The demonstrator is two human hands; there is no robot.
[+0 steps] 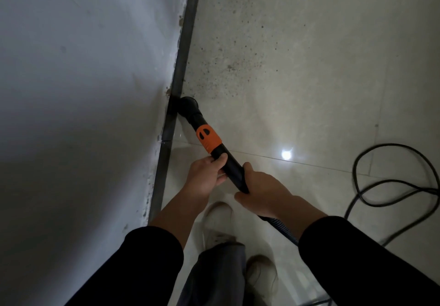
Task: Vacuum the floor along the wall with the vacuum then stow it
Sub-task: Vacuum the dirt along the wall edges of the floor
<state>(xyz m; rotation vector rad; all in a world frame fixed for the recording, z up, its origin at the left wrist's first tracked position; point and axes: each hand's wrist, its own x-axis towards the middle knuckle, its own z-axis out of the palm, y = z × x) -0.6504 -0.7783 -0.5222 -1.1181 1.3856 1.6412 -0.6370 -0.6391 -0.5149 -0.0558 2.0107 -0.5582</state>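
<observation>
Vacuum wand [229,164] is held two-handed, nozzle [188,105] set on the floor [309,72] at the wall [83,91] base.
The black tube is gripped by the left hand [204,178] just below the orange collar [209,139], fingers [220,159] wrapped round it. The rear end is gripped by the right hand [264,195], where the ribbed hose [278,226] joins. The nozzle is pressed against the dark skirting strip [183,63]. Dust specks [233,51] are spread on the tiles beyond it. A black cable [390,186] is looped on the floor to the right.

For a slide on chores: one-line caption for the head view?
Left hand and right hand grip the vacuum wand, nozzle at the baseboard, dusty floor ahead.
</observation>
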